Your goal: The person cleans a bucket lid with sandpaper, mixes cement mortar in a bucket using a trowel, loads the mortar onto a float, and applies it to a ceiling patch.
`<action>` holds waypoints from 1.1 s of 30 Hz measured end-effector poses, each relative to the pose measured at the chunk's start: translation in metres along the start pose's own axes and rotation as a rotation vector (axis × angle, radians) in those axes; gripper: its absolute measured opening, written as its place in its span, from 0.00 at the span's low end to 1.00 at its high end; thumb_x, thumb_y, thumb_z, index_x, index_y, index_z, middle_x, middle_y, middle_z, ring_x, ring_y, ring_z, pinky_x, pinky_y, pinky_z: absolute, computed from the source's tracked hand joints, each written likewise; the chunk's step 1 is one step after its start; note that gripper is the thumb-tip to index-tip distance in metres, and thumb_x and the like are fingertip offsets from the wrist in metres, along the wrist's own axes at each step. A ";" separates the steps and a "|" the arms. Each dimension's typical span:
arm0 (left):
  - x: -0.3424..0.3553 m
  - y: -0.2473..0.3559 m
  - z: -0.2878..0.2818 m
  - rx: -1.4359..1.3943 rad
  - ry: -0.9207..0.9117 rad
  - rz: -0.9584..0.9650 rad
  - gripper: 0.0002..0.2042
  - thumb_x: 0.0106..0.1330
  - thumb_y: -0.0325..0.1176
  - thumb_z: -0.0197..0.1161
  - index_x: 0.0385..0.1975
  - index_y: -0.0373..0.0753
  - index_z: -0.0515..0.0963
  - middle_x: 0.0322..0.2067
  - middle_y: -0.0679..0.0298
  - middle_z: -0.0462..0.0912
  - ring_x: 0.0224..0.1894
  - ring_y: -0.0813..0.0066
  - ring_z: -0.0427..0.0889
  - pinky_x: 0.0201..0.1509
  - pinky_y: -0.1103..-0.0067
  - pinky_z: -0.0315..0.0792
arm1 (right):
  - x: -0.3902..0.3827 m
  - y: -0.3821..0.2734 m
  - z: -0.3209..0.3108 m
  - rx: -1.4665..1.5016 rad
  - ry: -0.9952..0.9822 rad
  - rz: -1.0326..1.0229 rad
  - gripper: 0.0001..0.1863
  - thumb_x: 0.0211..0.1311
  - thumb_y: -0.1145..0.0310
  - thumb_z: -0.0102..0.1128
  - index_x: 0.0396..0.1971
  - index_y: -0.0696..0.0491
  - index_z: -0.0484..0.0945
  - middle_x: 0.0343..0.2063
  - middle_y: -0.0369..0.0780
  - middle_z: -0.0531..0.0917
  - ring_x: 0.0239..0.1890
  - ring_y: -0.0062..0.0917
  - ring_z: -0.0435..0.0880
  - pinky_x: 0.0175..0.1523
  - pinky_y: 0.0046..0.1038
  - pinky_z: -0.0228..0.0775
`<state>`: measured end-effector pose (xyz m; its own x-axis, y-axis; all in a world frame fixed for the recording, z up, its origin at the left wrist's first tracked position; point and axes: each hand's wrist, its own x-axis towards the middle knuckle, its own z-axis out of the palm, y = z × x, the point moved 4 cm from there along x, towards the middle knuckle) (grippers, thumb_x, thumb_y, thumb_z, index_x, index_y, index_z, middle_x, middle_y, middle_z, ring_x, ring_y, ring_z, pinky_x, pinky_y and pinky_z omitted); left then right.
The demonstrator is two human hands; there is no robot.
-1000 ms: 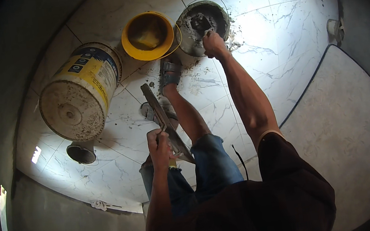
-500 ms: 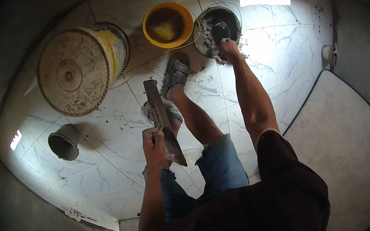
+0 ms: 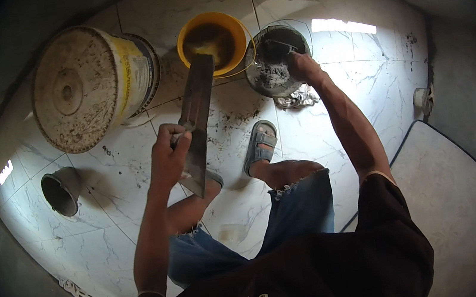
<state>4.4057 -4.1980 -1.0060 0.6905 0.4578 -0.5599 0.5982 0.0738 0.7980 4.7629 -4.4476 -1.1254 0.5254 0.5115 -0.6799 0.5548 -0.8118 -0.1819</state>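
Note:
My left hand (image 3: 169, 151) is closed on the handle of a long metal float (image 3: 201, 105), held slanting with its far end in front of the yellow bucket (image 3: 183, 50). At the upper centre right, my right hand (image 3: 304, 69) grips the handle of a small trowel (image 3: 283, 45) whose head is inside a dark bucket (image 3: 259, 82) of grey mortar (image 3: 274, 77). The yellow bucket stands beside it with murky liquid inside. A crumpled pale cloth (image 3: 296, 99) lies just below the mortar bucket.
A large dirty white container (image 3: 91, 83) is at upper left, with a small dark bucket (image 3: 72, 191) below it. My sandalled foot (image 3: 260, 145) is on the speckled tile floor (image 3: 363, 96). A pale dark-edged panel (image 3: 448, 193) lies at lower right, beside grey walls (image 3: 461, 59).
My left hand has raised the float up and leftward, its far end now before the yellow bucket. My right hand stays at the mortar bucket. My feet and legs have spread further apart.

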 end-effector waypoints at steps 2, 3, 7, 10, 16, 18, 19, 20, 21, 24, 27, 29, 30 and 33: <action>0.036 -0.017 0.019 0.035 0.054 0.091 0.11 0.66 0.37 0.61 0.40 0.37 0.72 0.27 0.67 0.74 0.26 0.82 0.67 0.31 0.79 0.65 | -0.012 -0.006 0.031 -0.200 -0.005 -0.035 0.23 0.65 0.69 0.39 0.58 0.61 0.66 0.25 0.54 0.81 0.33 0.46 0.84 0.39 0.43 0.78; 0.052 -0.029 0.026 0.037 0.070 0.109 0.11 0.66 0.37 0.61 0.40 0.37 0.72 0.27 0.67 0.74 0.26 0.82 0.67 0.31 0.79 0.65 | -0.030 -0.009 0.030 -0.239 -0.019 -0.070 0.27 0.63 0.70 0.42 0.62 0.62 0.62 0.25 0.54 0.81 0.30 0.46 0.84 0.35 0.43 0.78; 0.110 -0.046 0.068 -0.001 0.066 0.139 0.10 0.67 0.36 0.60 0.40 0.37 0.72 0.31 0.69 0.74 0.30 0.83 0.66 0.36 0.81 0.65 | -0.060 0.038 0.067 -0.349 0.112 -0.265 0.28 0.62 0.72 0.44 0.65 0.51 0.62 0.32 0.57 0.78 0.22 0.46 0.81 0.27 0.43 0.75; 0.136 -0.075 0.094 0.028 0.107 0.213 0.10 0.67 0.36 0.59 0.40 0.37 0.72 0.32 0.70 0.74 0.32 0.83 0.66 0.38 0.82 0.64 | -0.031 0.059 0.122 -0.531 0.111 -0.311 0.24 0.63 0.75 0.46 0.60 0.58 0.64 0.37 0.56 0.79 0.25 0.42 0.84 0.27 0.39 0.78; 0.132 -0.107 0.116 0.198 0.149 0.470 0.10 0.67 0.36 0.60 0.40 0.37 0.73 0.30 0.70 0.74 0.30 0.84 0.65 0.36 0.81 0.64 | 0.009 0.097 0.128 0.008 -0.047 -0.248 0.19 0.69 0.68 0.45 0.57 0.48 0.74 0.45 0.41 0.85 0.41 0.35 0.86 0.51 0.35 0.77; 0.121 -0.113 0.111 0.192 0.172 0.444 0.10 0.67 0.36 0.60 0.39 0.37 0.73 0.29 0.70 0.74 0.30 0.85 0.66 0.36 0.82 0.64 | -0.016 0.095 0.115 0.008 -0.047 -0.147 0.21 0.65 0.74 0.49 0.58 0.48 0.74 0.44 0.42 0.85 0.38 0.34 0.86 0.47 0.34 0.78; 0.116 -0.117 0.104 0.192 0.184 0.441 0.10 0.67 0.36 0.60 0.39 0.37 0.73 0.29 0.70 0.74 0.30 0.85 0.66 0.36 0.82 0.64 | -0.031 0.095 0.110 0.032 0.004 -0.218 0.22 0.63 0.76 0.51 0.57 0.48 0.75 0.42 0.43 0.85 0.37 0.33 0.86 0.45 0.34 0.78; 0.114 -0.122 0.102 0.149 0.151 0.371 0.10 0.67 0.37 0.60 0.39 0.37 0.73 0.30 0.70 0.74 0.30 0.84 0.66 0.36 0.81 0.64 | -0.041 0.096 0.109 0.025 0.006 -0.224 0.22 0.63 0.76 0.51 0.57 0.48 0.75 0.42 0.43 0.85 0.37 0.33 0.86 0.45 0.34 0.78; 0.112 -0.128 0.099 0.106 0.120 0.300 0.11 0.67 0.38 0.60 0.40 0.37 0.73 0.30 0.70 0.75 0.30 0.84 0.67 0.36 0.81 0.65 | -0.050 0.088 0.107 -0.117 0.091 -0.387 0.22 0.62 0.77 0.52 0.57 0.48 0.75 0.41 0.44 0.85 0.36 0.33 0.86 0.42 0.35 0.79; 0.099 -0.137 0.094 0.120 0.124 0.297 0.11 0.68 0.39 0.60 0.40 0.37 0.73 0.33 0.67 0.76 0.33 0.82 0.70 0.39 0.79 0.67 | -0.064 0.042 0.123 -0.454 0.081 -0.370 0.24 0.63 0.77 0.48 0.60 0.49 0.71 0.35 0.46 0.85 0.31 0.35 0.85 0.36 0.38 0.79; 0.080 -0.141 0.094 0.145 0.146 0.373 0.12 0.68 0.39 0.60 0.41 0.37 0.73 0.36 0.64 0.77 0.37 0.78 0.73 0.44 0.77 0.68 | -0.034 0.045 0.190 -0.531 0.069 -0.272 0.21 0.66 0.73 0.42 0.58 0.49 0.71 0.35 0.51 0.83 0.31 0.40 0.85 0.35 0.41 0.78; 0.064 -0.148 0.092 0.125 0.140 0.348 0.12 0.68 0.39 0.60 0.41 0.37 0.73 0.37 0.64 0.78 0.39 0.77 0.74 0.45 0.76 0.68 | -0.029 0.079 0.214 -0.376 0.165 -0.421 0.24 0.63 0.74 0.50 0.60 0.51 0.70 0.43 0.49 0.83 0.28 0.40 0.84 0.35 0.36 0.78; 0.058 -0.152 0.092 0.109 0.125 0.321 0.12 0.67 0.39 0.60 0.41 0.37 0.73 0.38 0.63 0.78 0.40 0.75 0.74 0.47 0.75 0.68 | -0.029 0.098 0.211 -0.230 0.125 -0.425 0.23 0.63 0.75 0.51 0.60 0.52 0.71 0.44 0.48 0.83 0.29 0.38 0.85 0.36 0.36 0.78; 0.041 -0.168 0.082 0.116 0.127 0.333 0.12 0.68 0.39 0.60 0.42 0.37 0.73 0.39 0.62 0.79 0.41 0.74 0.75 0.49 0.74 0.68 | -0.060 0.072 0.184 -0.026 0.016 -0.383 0.23 0.60 0.76 0.54 0.58 0.52 0.74 0.44 0.48 0.83 0.31 0.35 0.86 0.38 0.35 0.79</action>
<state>4.3670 -4.2640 -1.1814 0.8037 0.5463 -0.2357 0.3962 -0.1958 0.8970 4.6522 -4.5885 -1.2282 0.2865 0.7811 -0.5548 0.7289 -0.5535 -0.4029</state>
